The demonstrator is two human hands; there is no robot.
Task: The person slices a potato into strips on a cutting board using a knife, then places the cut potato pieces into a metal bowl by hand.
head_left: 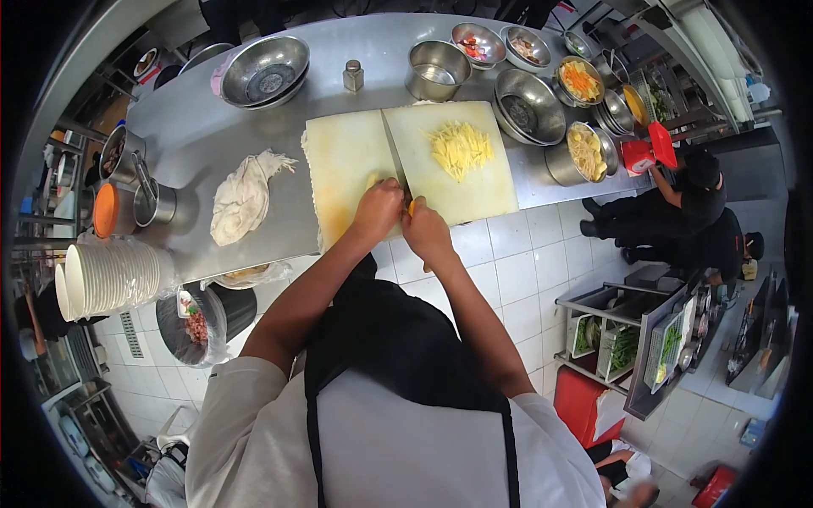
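On a white cutting board (347, 152), my right hand (428, 233) is closed around the handle of a kitchen knife (393, 148). Its long blade points away from me across the board. Just left of the blade, my left hand (378, 207) is closed, with its curled fingers on a pale yellow piece of food (373, 179) that it mostly hides. Right of the knife lies a heap of thin yellow strips (460, 151), perhaps ginger or potato. The board's left part carries an orange-yellow stain near my left forearm.
A crumpled cloth (247, 199) lies left of the board. Behind it are metal bowls (267, 72), a shaker (353, 76) and a pot (438, 71). Bowls of cut food (580, 80) and a red scale (648, 152) stand right. Stacked plates (114, 279) edge the left. People work at right.
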